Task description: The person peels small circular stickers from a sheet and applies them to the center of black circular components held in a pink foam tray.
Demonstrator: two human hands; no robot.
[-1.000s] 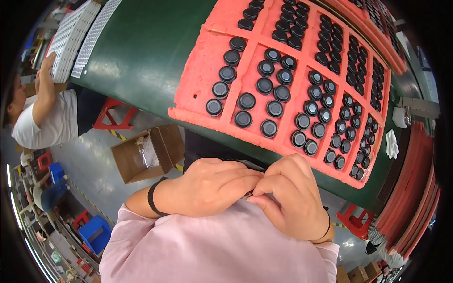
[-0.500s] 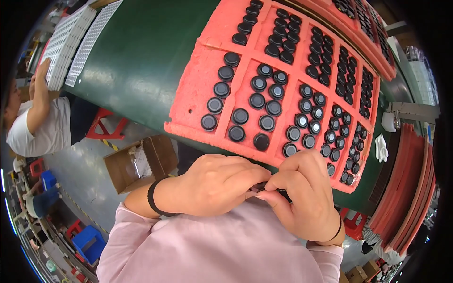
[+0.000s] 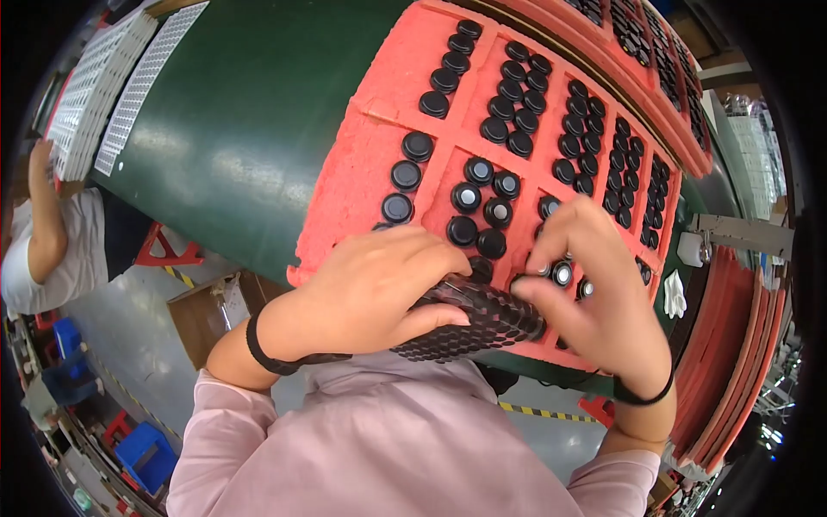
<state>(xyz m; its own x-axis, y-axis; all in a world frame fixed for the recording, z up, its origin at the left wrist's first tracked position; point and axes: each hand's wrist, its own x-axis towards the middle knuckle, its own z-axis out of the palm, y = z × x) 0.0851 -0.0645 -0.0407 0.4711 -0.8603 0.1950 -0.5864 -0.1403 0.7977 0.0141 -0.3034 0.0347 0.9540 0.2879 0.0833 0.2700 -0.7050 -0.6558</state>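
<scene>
My left hand is closed on a dark, bendy sheet covered with rows of small round black pads, its thumb lying across the top. The sheet is tilted in front of my chest, over the near edge of a pink foam tray. Over the tray's near compartments, right of the sheet, my right hand is curled with thumb and forefinger close together. Whatever sits at those fingertips is too small to make out. Beneath and beyond the hands stand rows of round black caps, several with grey discs on top.
The tray lies on a green table. Another filled pink tray is behind it. White perforated sheets lie far left, beside a person in white. Pink foam sheets stack at right, near a white glove.
My hands, together in front of my chest before, have parted. The sheet in my left hand now shows plainly, and my right hand has moved out over the tray. The view has shifted slightly.
</scene>
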